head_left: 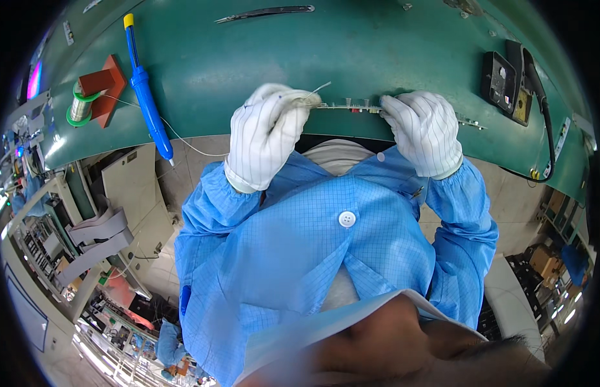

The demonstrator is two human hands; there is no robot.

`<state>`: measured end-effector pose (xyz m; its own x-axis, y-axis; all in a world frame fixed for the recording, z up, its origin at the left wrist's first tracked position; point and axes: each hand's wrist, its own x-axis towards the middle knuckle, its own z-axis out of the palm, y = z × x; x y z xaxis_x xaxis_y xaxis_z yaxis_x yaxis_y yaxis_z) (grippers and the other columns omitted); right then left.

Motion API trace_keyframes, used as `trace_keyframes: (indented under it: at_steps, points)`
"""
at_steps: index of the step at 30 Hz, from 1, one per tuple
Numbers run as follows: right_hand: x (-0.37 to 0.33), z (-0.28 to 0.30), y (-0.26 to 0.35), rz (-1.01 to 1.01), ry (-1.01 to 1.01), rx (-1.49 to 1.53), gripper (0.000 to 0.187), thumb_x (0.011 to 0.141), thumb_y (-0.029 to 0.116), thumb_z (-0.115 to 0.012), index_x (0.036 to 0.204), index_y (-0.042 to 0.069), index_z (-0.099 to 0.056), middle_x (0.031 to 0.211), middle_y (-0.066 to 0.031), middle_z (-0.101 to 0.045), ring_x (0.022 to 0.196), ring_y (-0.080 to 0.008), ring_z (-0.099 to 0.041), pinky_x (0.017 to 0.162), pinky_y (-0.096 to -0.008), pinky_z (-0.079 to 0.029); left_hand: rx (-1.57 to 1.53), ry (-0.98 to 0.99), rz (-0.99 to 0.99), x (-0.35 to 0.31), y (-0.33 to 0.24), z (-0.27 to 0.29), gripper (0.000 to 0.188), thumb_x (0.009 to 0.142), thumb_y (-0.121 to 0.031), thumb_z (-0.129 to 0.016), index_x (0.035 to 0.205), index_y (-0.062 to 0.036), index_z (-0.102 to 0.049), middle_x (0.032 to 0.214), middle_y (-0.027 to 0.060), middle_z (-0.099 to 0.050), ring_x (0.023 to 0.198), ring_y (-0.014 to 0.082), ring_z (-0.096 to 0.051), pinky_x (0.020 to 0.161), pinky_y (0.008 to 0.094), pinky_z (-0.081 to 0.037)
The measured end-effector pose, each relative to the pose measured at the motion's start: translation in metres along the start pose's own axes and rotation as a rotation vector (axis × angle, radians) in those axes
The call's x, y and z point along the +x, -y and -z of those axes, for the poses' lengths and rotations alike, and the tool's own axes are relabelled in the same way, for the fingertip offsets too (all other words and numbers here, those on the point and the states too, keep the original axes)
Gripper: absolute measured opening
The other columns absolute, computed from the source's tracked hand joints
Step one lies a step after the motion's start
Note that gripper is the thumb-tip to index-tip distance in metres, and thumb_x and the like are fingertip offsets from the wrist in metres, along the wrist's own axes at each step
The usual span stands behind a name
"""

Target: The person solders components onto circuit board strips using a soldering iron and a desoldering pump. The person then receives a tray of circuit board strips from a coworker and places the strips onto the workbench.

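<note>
A narrow circuit board [351, 108], seen almost edge-on with small upright parts and a bit of red, spans the gap between my two gloved hands. My left hand [267, 132] pinches its left end. A thin solder wire [184, 148] runs to this hand, and a pale wire tip pokes out by the fingertips. My right hand [425, 129] has its fingers closed on the board's other side. Beyond that hand a strip with small parts [472, 122] shows; whether it belongs to the same board I cannot tell. Both gloves are white with thin stripes.
Left on the green table [203, 71] lie a blue desoldering pump [145, 97] and a solder spool [80, 106] on a reddish-brown stand [109, 84]. Black tweezers [264, 13] rest at the far side. A soldering iron holder [509, 84] with a black cable stands right.
</note>
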<state>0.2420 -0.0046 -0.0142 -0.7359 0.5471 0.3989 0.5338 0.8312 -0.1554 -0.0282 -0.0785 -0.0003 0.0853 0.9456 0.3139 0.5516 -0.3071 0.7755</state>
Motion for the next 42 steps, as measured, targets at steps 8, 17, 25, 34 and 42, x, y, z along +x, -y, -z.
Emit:
trace_keyframes:
  at_steps: [8, 17, 25, 34, 42]
  points:
    - [0.015, 0.006, 0.0, -0.046, 0.08, -0.134, 0.022, 0.083, 0.017, -0.071, 0.105, 0.016, -0.069, 0.091, -0.002, -0.065, 0.086, -0.0227, -0.063, 0.073, -0.0385, -0.051, 0.103, -0.19, 0.111, -0.018, -0.007, -0.026, 0.018, 0.089, -0.013, -0.074, 0.101, -0.0054, -0.063, 0.086, 0.0085, -0.07, 0.063, 0.0249, -0.067, 0.058, 0.0338, -0.054]
    - [0.026, 0.005, -0.007, 0.023, 0.123, -0.11, 0.02, 0.08, 0.015, -0.069, 0.1, 0.014, -0.069, 0.088, -0.003, -0.066, 0.081, -0.0239, -0.065, 0.071, -0.0386, -0.052, 0.448, -0.143, -0.224, -0.012, 0.001, -0.047, 0.021, 0.075, -0.011, -0.079, 0.085, -0.0089, -0.061, 0.109, 0.0072, -0.07, 0.077, 0.0218, -0.063, 0.067, 0.0343, -0.052]
    - [-0.042, 0.044, -0.049, -1.102, -0.883, 0.831, 0.042, 0.099, 0.021, -0.065, 0.134, -0.002, -0.058, 0.105, -0.015, -0.069, 0.086, -0.0148, -0.062, 0.071, -0.0252, -0.049, 0.55, -0.153, -0.269, -0.013, 0.007, -0.05, 0.019, 0.076, -0.012, -0.078, 0.088, -0.0063, -0.064, 0.112, 0.0077, -0.07, 0.084, 0.0233, -0.065, 0.073, 0.0368, -0.054]
    - [-0.106, 0.096, -0.167, -1.079, -0.774, 0.363, 0.025, 0.102, 0.013, -0.06, 0.115, -0.006, -0.068, 0.104, -0.0119, -0.069, 0.071, -0.0117, -0.055, 0.059, -0.0273, -0.044, 0.584, -0.156, -0.237, -0.015, -0.001, -0.054, 0.017, 0.076, -0.006, -0.077, 0.086, -0.0067, -0.063, 0.109, 0.0075, -0.074, 0.086, 0.0249, -0.07, 0.076, 0.0368, -0.056]
    - [-0.078, 0.125, -0.118, -1.0, -0.877, 0.083, 0.029, 0.092, 0.018, -0.065, 0.104, -0.008, -0.069, 0.079, -0.0104, -0.067, 0.064, -0.0109, -0.057, 0.056, -0.0226, -0.043, 0.588, -0.179, -0.186, -0.016, 0.001, -0.057, 0.019, 0.075, -0.005, -0.078, 0.087, -0.0075, -0.063, 0.107, 0.0065, -0.075, 0.085, 0.0253, -0.07, 0.076, 0.0374, -0.055]
